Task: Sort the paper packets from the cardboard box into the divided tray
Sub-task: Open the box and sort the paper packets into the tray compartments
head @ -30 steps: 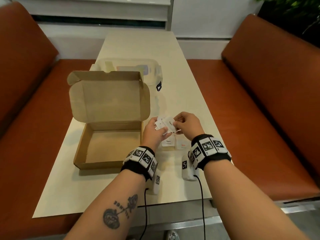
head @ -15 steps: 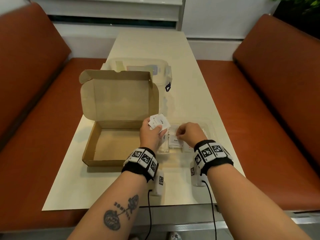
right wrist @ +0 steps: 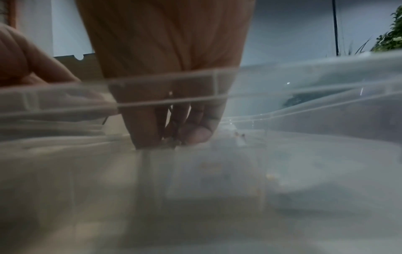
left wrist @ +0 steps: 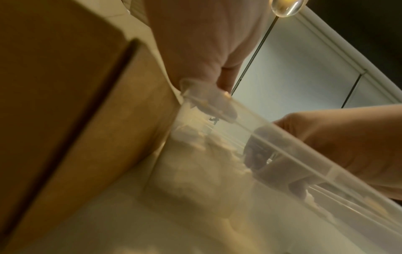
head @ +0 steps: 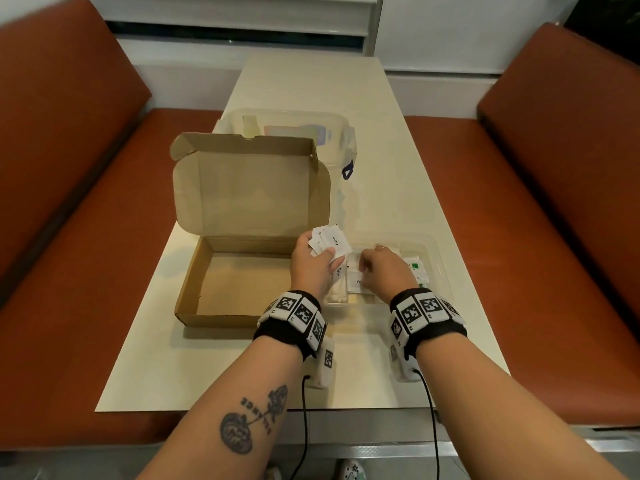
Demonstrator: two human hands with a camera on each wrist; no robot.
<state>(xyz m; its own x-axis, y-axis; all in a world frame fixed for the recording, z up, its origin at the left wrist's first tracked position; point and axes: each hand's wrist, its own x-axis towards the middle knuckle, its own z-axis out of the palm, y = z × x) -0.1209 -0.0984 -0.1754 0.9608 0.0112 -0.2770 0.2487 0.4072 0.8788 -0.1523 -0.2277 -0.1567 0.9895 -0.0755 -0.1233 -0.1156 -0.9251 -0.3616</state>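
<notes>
The open cardboard box (head: 221, 318) stands at the left of the table with nothing inside it. My left hand (head: 320, 254) is just right of the box and grips a fan of several white paper packets (head: 332, 240). The clear divided tray (head: 440, 258) sits to the right of the box. My right hand (head: 370, 268) reaches down into the tray's middle section. In the right wrist view its fingertips (right wrist: 191, 134) pinch together at the tray floor, seemingly on a thin white packet (head: 356, 284). White and green-printed packets (head: 415, 268) lie in other sections.
A clear lidded container (head: 287, 124) with a blue clip (head: 347, 171) stands behind the box's raised lid (head: 249, 188). Brown benches (head: 554, 220) run along both sides of the cream table (head: 398, 168). The table's near edge is just below my wrists.
My right hand drew a packet off the stack in my left hand and lowered it into the tray. My left hand keeps holding the remaining packets.
</notes>
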